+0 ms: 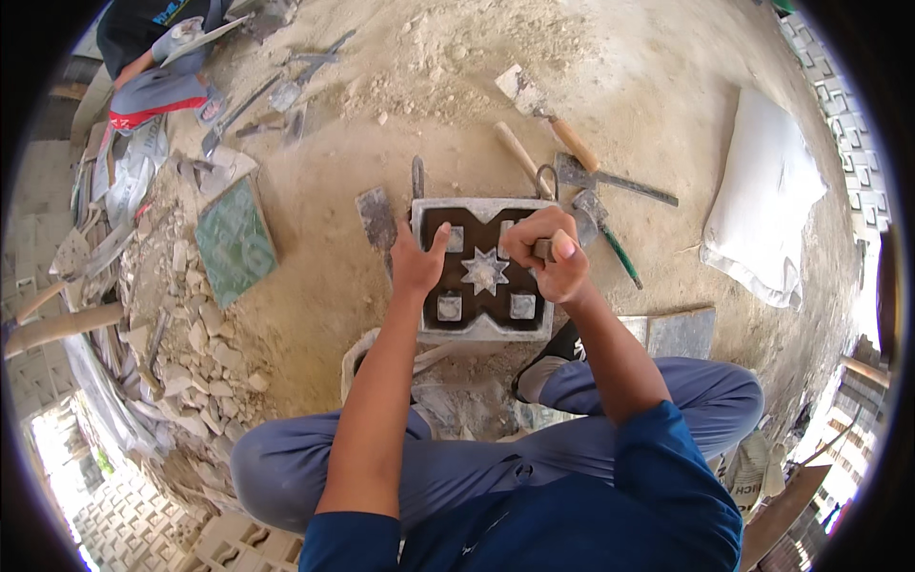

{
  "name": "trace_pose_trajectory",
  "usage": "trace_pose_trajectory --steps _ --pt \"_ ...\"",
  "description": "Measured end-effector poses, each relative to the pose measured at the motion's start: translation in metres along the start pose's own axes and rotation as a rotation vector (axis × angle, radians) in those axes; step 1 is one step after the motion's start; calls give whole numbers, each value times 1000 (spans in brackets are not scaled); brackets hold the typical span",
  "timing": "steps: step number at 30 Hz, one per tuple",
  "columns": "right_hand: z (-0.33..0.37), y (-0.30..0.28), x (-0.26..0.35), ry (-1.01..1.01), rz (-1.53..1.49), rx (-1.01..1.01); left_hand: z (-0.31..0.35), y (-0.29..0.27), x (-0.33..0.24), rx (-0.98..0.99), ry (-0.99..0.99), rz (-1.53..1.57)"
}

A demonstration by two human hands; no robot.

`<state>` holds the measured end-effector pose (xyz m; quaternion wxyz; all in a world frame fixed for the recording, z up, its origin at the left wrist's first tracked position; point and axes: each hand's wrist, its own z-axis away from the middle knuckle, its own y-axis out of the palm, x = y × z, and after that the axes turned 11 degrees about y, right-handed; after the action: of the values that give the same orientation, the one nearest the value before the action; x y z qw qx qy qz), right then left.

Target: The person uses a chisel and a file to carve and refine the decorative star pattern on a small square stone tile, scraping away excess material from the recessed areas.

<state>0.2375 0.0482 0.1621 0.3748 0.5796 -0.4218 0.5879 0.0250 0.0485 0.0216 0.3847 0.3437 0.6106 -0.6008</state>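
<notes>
A square grey mould [484, 334] lies on the ground before my crossed legs. Dark brown recesses surround its raised star [485, 273] and square studs [449, 306]. My left hand [416, 264] straddles the mould's left wall, thumb on the inner side near a stud and fingers along the outside. Over the upper right part, my right hand [554, 250] is closed in a fist around a small tool [543, 250]. Only its brownish, blunt end shows; the working part is hidden beneath the fist. Metal loops [417, 177] rise from the mould's far side.
Beyond the mould lie a wooden-handled tool [575, 145], a flat metal blade [639, 190] and a green-handled tool [621, 254]. A white sack [762, 205] is at right, a green tile [235, 240] and rubble [205, 348] at left. Another person [157, 86] sits far left.
</notes>
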Motion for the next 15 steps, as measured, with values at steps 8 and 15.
trace_pose_trajectory --steps 8,15 --pt "2 5 -8 -66 4 11 -13 -4 -14 -16 44 11" --pt "-9 9 -2 13 -11 -165 1 -5 -5 -25 33 65"
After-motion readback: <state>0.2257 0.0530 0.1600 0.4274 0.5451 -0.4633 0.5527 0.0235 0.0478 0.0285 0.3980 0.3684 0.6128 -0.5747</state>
